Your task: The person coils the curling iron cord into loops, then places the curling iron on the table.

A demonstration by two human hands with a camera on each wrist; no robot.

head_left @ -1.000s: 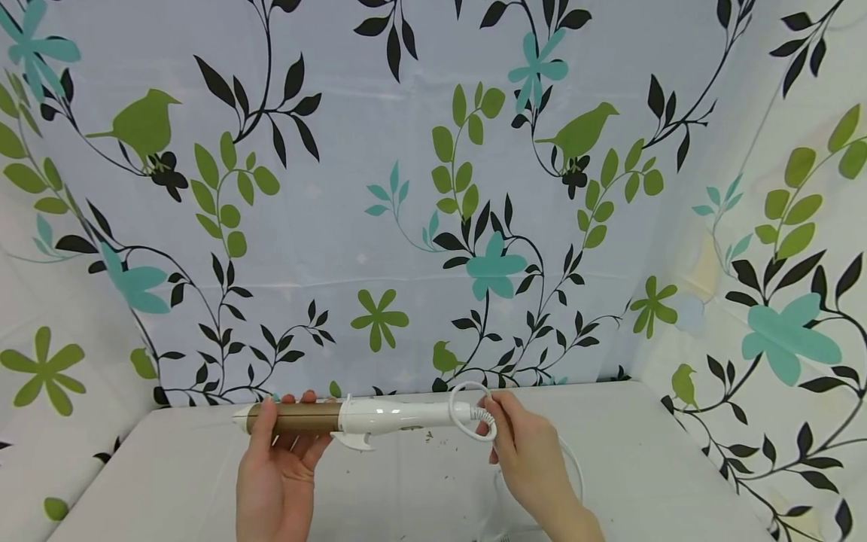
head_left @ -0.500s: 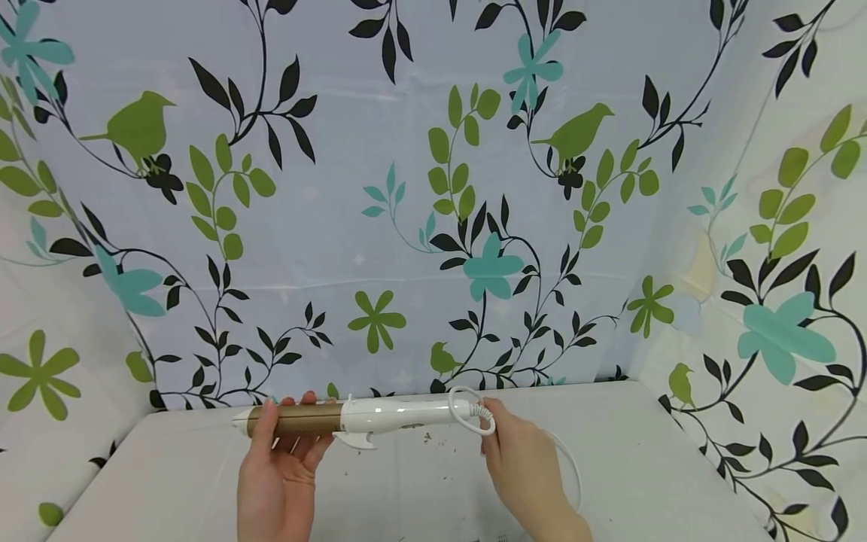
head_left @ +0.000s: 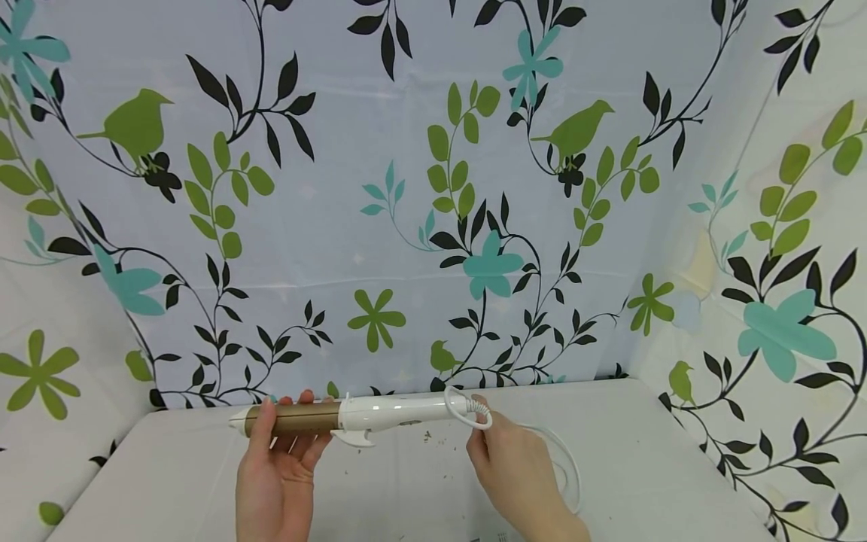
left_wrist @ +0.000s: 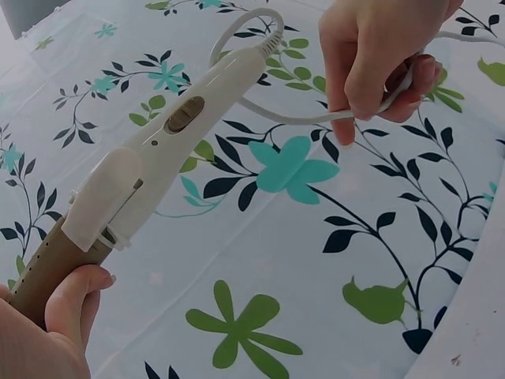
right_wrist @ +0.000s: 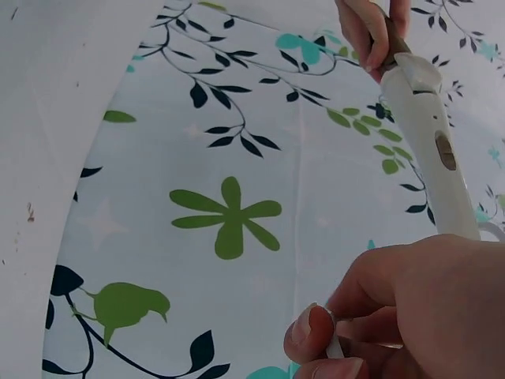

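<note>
A curling iron with a white handle and gold-brown barrel lies level across the head view, held up over the white table. My left hand grips the barrel near its pale tip, thumb in front and fingers behind. The clamp lever and a brown switch show in the left wrist view. From the handle's end the white cord bends round in a loop. My right hand, just below that end, pinches the cord between curled fingers. More cord hangs behind the right wrist.
The white table carries small dark marks and ends at a back edge just behind the curling iron. A cloth printed with leaves, birds and flowers hangs behind it and on both sides.
My right hand has shifted slightly left and down along the cord, and the cord's slack now bunches closer behind the wrist. The left hand and curling iron have hardly moved.
</note>
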